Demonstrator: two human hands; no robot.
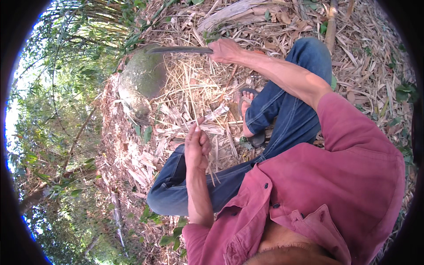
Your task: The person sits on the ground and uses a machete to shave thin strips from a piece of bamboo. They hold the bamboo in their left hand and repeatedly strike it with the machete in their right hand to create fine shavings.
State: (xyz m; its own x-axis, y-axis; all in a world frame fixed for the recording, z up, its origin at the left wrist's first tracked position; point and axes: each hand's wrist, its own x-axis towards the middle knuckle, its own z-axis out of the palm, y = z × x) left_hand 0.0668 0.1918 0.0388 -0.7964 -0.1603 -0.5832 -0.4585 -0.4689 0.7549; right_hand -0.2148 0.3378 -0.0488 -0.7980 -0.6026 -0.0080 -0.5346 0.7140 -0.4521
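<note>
- In the head view, your left hand pinches thin pale strips between thumb and fingers, tails crossing your jeans — a light, steady pinch should stop them twisting.
- Your right hand wraps the long dark blade — best angled away from your sandalled foot.

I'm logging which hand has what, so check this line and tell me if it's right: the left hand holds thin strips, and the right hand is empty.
The right hand is not empty: the head view shows it gripping a long dark blade. The left hand does hold thin strips.
</note>
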